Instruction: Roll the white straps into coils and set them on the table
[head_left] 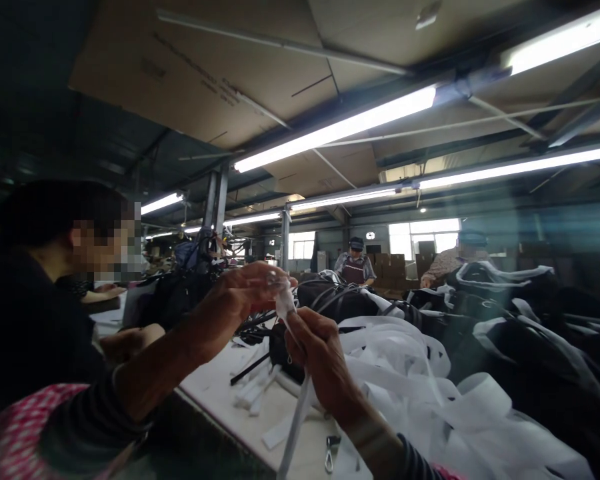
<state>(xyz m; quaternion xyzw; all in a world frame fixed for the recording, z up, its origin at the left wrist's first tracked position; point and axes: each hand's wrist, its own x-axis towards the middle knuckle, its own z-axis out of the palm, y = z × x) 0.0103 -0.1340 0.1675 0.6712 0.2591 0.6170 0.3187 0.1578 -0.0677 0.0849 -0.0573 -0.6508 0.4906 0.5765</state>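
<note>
Gripping white strap (284, 304), left hand (247, 288) above right hand (321, 363)

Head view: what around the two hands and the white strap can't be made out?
All in the head view:
White strap: its lower end leaves the bottom edge; the stretch inside the right hand is hidden by the fingers.
Left hand: the strap's top end at its fingers is blurred.
Metal clip on the table: too small to identify.
Black bags: dim, blurred together.
</note>
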